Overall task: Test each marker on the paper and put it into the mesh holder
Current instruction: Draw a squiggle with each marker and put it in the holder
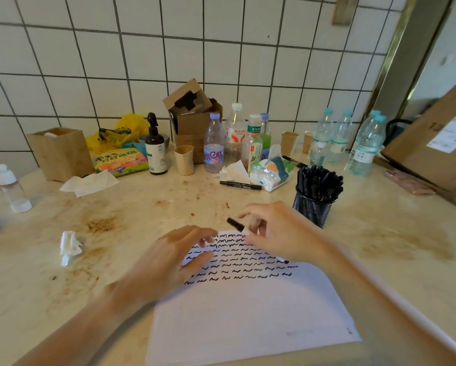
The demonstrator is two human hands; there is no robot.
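Observation:
A white paper [248, 307] lies on the table, its upper part covered with rows of black squiggles. My right hand [277, 233] hovers over the paper's top edge and pinches a black marker [235, 224], whose end sticks out to the left. My left hand [166, 260] rests on the paper's left side with loosely bent fingers, holding nothing. The black mesh holder [312, 210] stands to the right of my right hand, packed with several black markers. Another black marker [240, 184] lies on the table farther back.
Several water bottles [364, 146], paper cups [184, 159], a tissue pack [270, 173], a brown pump bottle [155, 151] and cardboard boxes [192, 120] crowd the back by the tiled wall. A crumpled tissue [69, 247] lies left. A large carton [438, 138] sits right.

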